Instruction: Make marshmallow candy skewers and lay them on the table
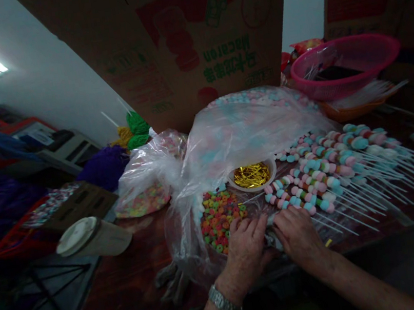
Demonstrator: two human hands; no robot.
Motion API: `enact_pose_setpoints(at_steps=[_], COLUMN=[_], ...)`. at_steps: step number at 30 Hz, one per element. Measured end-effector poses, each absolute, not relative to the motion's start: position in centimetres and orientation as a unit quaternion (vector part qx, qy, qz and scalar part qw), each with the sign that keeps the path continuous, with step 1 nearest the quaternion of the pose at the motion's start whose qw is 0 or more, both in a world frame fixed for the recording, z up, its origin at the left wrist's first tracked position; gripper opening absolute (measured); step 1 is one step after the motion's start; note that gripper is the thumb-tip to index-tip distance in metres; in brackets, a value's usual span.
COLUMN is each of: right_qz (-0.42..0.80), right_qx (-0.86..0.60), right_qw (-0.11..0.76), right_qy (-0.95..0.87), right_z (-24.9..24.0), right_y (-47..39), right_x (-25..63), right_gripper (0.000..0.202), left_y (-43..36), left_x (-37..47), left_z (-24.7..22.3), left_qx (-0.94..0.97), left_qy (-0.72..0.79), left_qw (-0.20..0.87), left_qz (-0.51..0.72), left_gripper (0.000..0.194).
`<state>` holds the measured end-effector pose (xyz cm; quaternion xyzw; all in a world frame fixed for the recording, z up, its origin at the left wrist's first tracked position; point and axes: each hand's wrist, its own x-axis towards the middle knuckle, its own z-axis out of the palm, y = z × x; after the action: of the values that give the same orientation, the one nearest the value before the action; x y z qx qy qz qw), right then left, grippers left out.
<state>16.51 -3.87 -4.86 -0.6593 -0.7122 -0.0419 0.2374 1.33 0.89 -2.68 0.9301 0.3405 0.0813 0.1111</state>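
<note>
Two hands are working close between loose rings and loaded sticks

The fingers of the left hand and the right hand are curling downward, nearly meeting at the table's near edge. Something small and pale is showing between them, mostly hidden; from where I'm standing I can't tell what it is, how wide the fingers are parting beneath, or whether either hand is truly gripping it.

Just beyond the left hand, coloured rings are lying heaped, with the clear edge of a large plastic bag draping beside them. To me that's the likeliest trouble: a wrist wearing a metal watch could be snagging the film, and one tug might be dragging the rings over the edge. Behind, a white bowl of gold strips is sitting against the bag, so the same pull could be tipping it.

By the right hand, marshmallow sticks are lying in an overlapping pile, their bare ends pointing towards the person; a careless forearm could be catching those and rolling the pile apart. Farther out, a lidded cup is leaning in my view near the table's left side, and a pink basket is standing at the back right.
</note>
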Motion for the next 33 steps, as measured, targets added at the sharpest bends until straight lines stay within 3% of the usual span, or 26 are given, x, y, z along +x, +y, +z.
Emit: enact_pose_setpoints(at_steps=[6, 11, 13, 15, 16, 19, 20, 23, 25, 29, 33], right_qz=[-0.077, -0.235, -0.199, -0.080, -0.021, 0.117, 0.170, 0.352, 0.403, 0.331, 0.296], right_qx=[-0.635, -0.647, -0.618, -0.559, -0.533, -0.530, -0.548, -0.582, -0.594, -0.605, -0.573], right_qw=[0.244, 0.312, 0.338, 0.344, 0.347, 0.391, 0.405, 0.404, 0.401, 0.401, 0.386], right_qy=[-0.729, -0.655, -0.681, -0.750, -0.772, -0.743, -0.711, -0.612, -0.569, -0.603, -0.659], right_z=[-4.5, -1.9, -0.4, 1.0, 1.6, 2.0, 1.7, 0.0, -1.0, -1.6, -1.1], right_y=[-3.8, -5.1, -6.7, -8.5, -9.3, -10.6, -10.7, -10.5, -10.1, -9.6, -9.7], right_x=[19.0, 24.3, 24.9, 24.0, 23.2, 21.0, 20.5, 20.1, 20.1, 19.8, 20.0], right_gripper=[0.011, 0.016, 0.014, 0.015, 0.015, 0.014, 0.014, 0.014, 0.015, 0.016, 0.021], left_y=[0.9, 1.2, 0.9, 0.3, -0.1, -1.2, -1.5, -1.7, -1.6, -1.5, -1.7], left_x=[1.3, 1.3, 1.8, 2.7, 3.1, 3.8, 3.8, 3.1, 2.7, 2.7, 3.0], left_z=[-3.4, -1.1, 1.4, 3.9, 4.8, 5.1, 4.6, 2.9, 2.7, 4.0, 3.5], left_qx=[0.927, 0.912, 0.905, 0.913, 0.922, 0.908, 0.889, 0.830, 0.827, 0.851, 0.832], left_qy=[0.356, 0.385, 0.384, 0.328, 0.295, 0.264, 0.274, 0.318, 0.332, 0.365, 0.381], left_qw=[0.101, 0.125, 0.134, 0.155, 0.175, 0.292, 0.343, 0.447, 0.450, 0.373, 0.397], left_qz=[0.064, 0.066, 0.126, 0.186, 0.182, 0.144, 0.133, 0.097, 0.064, 0.054, 0.074], left_gripper=[0.079, 0.090, 0.096, 0.101, 0.089, 0.017, 0.008, 0.010, 0.011, 0.019, 0.003])
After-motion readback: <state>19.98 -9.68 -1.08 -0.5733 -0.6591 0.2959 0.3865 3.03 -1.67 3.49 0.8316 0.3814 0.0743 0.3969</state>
